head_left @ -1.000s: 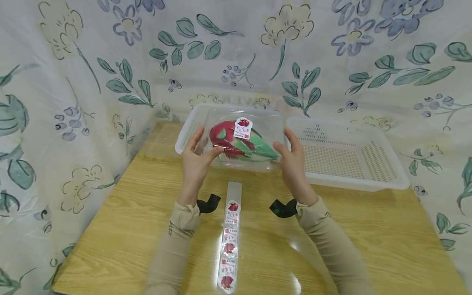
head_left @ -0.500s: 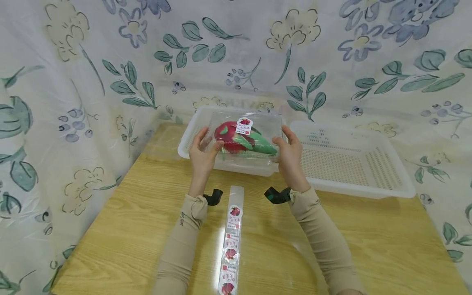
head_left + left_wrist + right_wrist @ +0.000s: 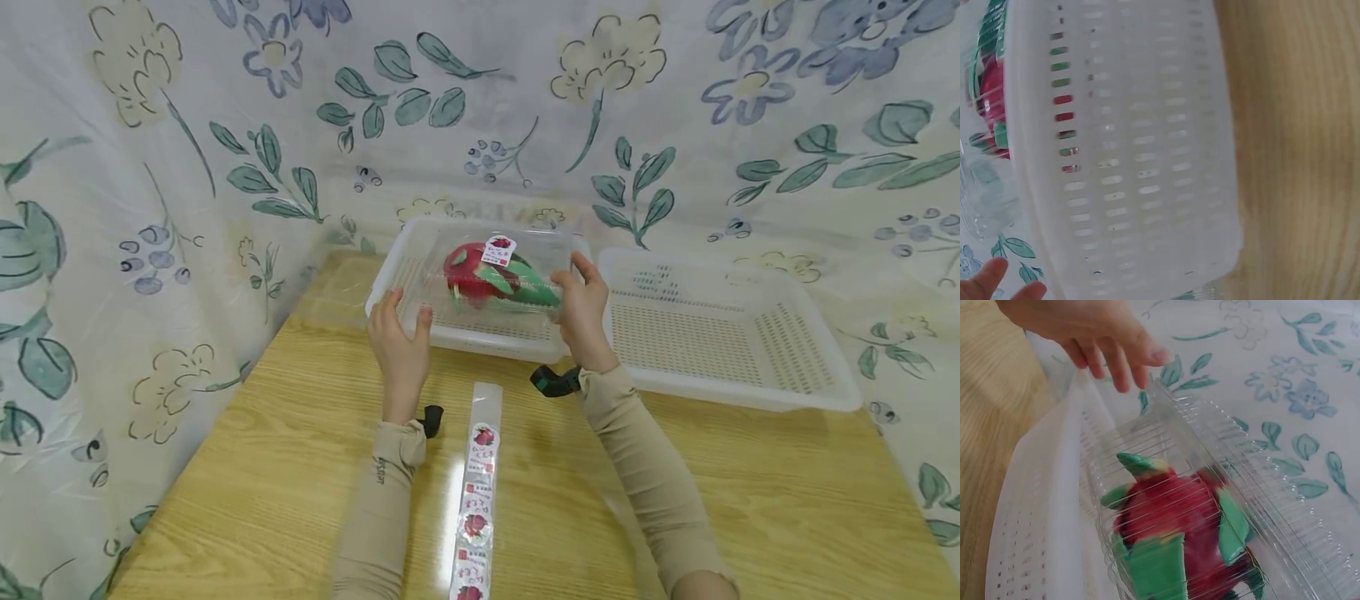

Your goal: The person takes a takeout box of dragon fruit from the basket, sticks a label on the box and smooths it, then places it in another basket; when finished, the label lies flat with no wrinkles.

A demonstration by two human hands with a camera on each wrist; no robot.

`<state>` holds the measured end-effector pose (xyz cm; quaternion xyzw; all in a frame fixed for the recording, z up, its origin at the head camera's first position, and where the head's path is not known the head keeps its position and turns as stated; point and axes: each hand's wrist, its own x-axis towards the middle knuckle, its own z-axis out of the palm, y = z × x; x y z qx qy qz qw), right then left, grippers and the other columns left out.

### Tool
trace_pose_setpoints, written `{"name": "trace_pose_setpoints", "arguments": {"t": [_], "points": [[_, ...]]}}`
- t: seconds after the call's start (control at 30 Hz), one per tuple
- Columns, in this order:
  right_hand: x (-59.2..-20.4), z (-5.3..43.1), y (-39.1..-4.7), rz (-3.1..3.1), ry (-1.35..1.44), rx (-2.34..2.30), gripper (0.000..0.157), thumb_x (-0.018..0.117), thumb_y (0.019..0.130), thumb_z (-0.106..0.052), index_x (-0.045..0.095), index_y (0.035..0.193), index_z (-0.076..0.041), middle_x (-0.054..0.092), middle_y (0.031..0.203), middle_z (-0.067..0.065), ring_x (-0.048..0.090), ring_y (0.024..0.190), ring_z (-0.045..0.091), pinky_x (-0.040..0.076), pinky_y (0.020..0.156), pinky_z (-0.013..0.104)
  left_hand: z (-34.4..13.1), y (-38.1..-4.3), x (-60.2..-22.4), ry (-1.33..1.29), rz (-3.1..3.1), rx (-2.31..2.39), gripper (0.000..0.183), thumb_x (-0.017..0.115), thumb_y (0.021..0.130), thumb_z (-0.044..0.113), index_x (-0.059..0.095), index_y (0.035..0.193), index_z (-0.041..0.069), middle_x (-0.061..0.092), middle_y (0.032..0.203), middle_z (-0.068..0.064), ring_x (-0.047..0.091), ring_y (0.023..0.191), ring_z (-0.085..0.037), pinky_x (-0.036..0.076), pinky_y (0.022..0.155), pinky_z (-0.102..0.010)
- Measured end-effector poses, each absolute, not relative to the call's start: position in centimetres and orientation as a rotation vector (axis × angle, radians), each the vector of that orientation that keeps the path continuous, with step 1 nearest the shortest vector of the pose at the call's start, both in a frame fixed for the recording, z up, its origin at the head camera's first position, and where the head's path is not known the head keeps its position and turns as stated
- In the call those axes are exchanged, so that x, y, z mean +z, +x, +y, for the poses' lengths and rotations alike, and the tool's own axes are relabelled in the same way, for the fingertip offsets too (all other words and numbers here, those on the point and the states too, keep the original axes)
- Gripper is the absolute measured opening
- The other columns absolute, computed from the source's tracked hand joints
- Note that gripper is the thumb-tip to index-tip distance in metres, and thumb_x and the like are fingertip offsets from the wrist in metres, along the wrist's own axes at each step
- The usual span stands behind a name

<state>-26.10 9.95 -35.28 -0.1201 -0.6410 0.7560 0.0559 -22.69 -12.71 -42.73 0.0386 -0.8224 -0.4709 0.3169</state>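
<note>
A clear plastic clamshell box (image 3: 442,292) holds a red and green dragon fruit (image 3: 468,271), with a white label sticker (image 3: 498,250) on its lid. It is over the left white basket (image 3: 480,337), tilted; whether it touches the bottom I cannot tell. My right hand (image 3: 585,312) grips the box's right end between thumb and fingers. My left hand (image 3: 402,354) is spread open at the basket's front left rim, apart from the box. Its fingertips (image 3: 991,275) also show in the left wrist view, while the right wrist view shows the left hand (image 3: 1100,337) beyond the box.
A second white perforated basket (image 3: 727,392) stands to the right. A strip of dragon fruit stickers (image 3: 476,500) lies on the wooden table (image 3: 300,450) between my forearms. Clear plastic (image 3: 337,287) sits left of the left basket. A floral curtain (image 3: 420,167) hangs behind.
The box has gone back and slightly down over the left basket. My left hand has let go of it and moved down to the left; my right hand still grips it.
</note>
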Motion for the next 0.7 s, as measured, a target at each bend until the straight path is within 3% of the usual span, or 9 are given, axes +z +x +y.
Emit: {"name": "trace_pose_setpoints", "arguments": {"t": [0.1, 0.13, 0.2, 0.23, 0.33, 0.43, 0.53, 0.6, 0.7], "points": [[-35.4, 9.8, -26.8, -1.962, -0.388, 2.291, 0.055, 0.051, 0.096, -0.012, 0.035, 0.149, -0.017, 0.025, 0.160, 0.004, 0.020, 0.047, 0.015, 0.026, 0.050, 0.028, -12.6, -22.6, -43.4, 0.192, -2.229, -1.193, 0.062, 0.058, 0.094, 0.043, 0.046, 0.137, 0.000, 0.041, 0.147, -0.025, 0.020, 0.144, -0.044, 0.012, 0.119, -0.059], [-35.4, 9.7, -27.0, -1.964, -0.396, 2.300, 0.056, 0.051, 0.096, -0.012, 0.035, 0.149, -0.017, 0.024, 0.160, 0.004, 0.032, 0.053, 0.014, 0.031, 0.054, 0.029, -12.5, -22.6, -43.6, 0.227, -2.259, -1.177, 0.062, 0.060, 0.093, 0.040, 0.045, 0.138, 0.000, 0.039, 0.148, -0.025, 0.017, 0.145, -0.043, 0.011, 0.118, -0.060], [-35.4, 9.6, -27.5, -1.950, -0.412, 2.329, 0.056, 0.051, 0.096, -0.012, 0.034, 0.149, -0.017, 0.023, 0.160, 0.003, 0.051, 0.083, 0.017, 0.043, 0.070, 0.037, -12.4, -22.6, -43.9, 0.291, -2.317, -1.149, 0.065, 0.063, 0.091, 0.040, 0.044, 0.140, 0.001, 0.034, 0.152, -0.024, 0.011, 0.148, -0.043, 0.009, 0.117, -0.063], [-35.4, 9.5, -27.8, -1.938, -0.421, 2.345, 0.056, 0.051, 0.095, -0.011, 0.034, 0.149, -0.016, 0.022, 0.160, 0.003, 0.051, 0.103, 0.021, 0.045, 0.081, 0.043, -12.3, -22.6, -44.0, 0.319, -2.344, -1.136, 0.067, 0.063, 0.091, 0.040, 0.043, 0.141, 0.002, 0.031, 0.154, -0.023, 0.009, 0.148, -0.043, 0.008, 0.117, -0.064], [-35.3, 9.1, -28.6, -1.906, -0.445, 2.389, 0.058, 0.051, 0.094, -0.009, 0.034, 0.149, -0.015, 0.021, 0.160, 0.003, 0.018, 0.147, 0.027, 0.031, 0.106, 0.065, -12.2, -22.7, -44.1, 0.381, -2.399, -1.114, 0.073, 0.066, 0.088, 0.043, 0.040, 0.143, 0.003, 0.022, 0.160, -0.018, 0.005, 0.148, -0.047, 0.005, 0.116, -0.068], [-35.4, 8.6, -29.4, -1.914, -0.471, 2.397, 0.059, 0.051, 0.094, -0.007, 0.033, 0.150, -0.015, 0.023, 0.160, 0.003, 0.019, 0.147, 0.028, 0.030, 0.106, 0.067, -12.1, -22.8, -44.1, 0.424, -2.420, -1.122, 0.076, 0.068, 0.086, 0.043, 0.039, 0.145, 0.005, 0.017, 0.162, -0.012, 0.005, 0.146, -0.051, 0.005, 0.115, -0.070], [-35.7, 8.1, -30.0, -1.978, -0.490, 2.369, 0.060, 0.052, 0.094, -0.009, 0.032, 0.150, -0.014, 0.025, 0.160, 0.003, 0.024, 0.145, 0.026, 0.040, 0.093, 0.052, -12.1, -22.8, -44.2, 0.450, -2.415, -1.128, 0.077, 0.070, 0.085, 0.044, 0.040, 0.144, 0.005, 0.017, 0.163, -0.009, 0.007, 0.146, -0.052, 0.006, 0.114, -0.070], [-36.0, 7.7, -30.3, -2.015, -0.505, 2.354, 0.061, 0.051, 0.094, -0.010, 0.032, 0.151, -0.014, 0.025, 0.160, 0.003, 0.026, 0.144, 0.026, 0.038, 0.084, 0.045, -12.1, -22.8, -44.2, 0.458, -2.413, -1.135, 0.077, 0.070, 0.084, 0.044, 0.041, 0.144, 0.005, 0.017, 0.163, -0.009, 0.007, 0.145, -0.052, 0.006, 0.114, -0.071], [-36.6, 7.3, -30.7, -2.037, -0.547, 2.353, 0.061, 0.051, 0.093, -0.011, 0.032, 0.151, -0.016, 0.025, 0.160, 0.003, 0.025, 0.144, 0.025, 0.040, 0.088, 0.046, -12.1, -22.8, -44.5, 0.471, -2.410, -1.149, 0.078, 0.072, 0.084, 0.043, 0.041, 0.144, 0.005, 0.017, 0.163, -0.008, 0.007, 0.145, -0.053, 0.006, 0.113, -0.072]]}}
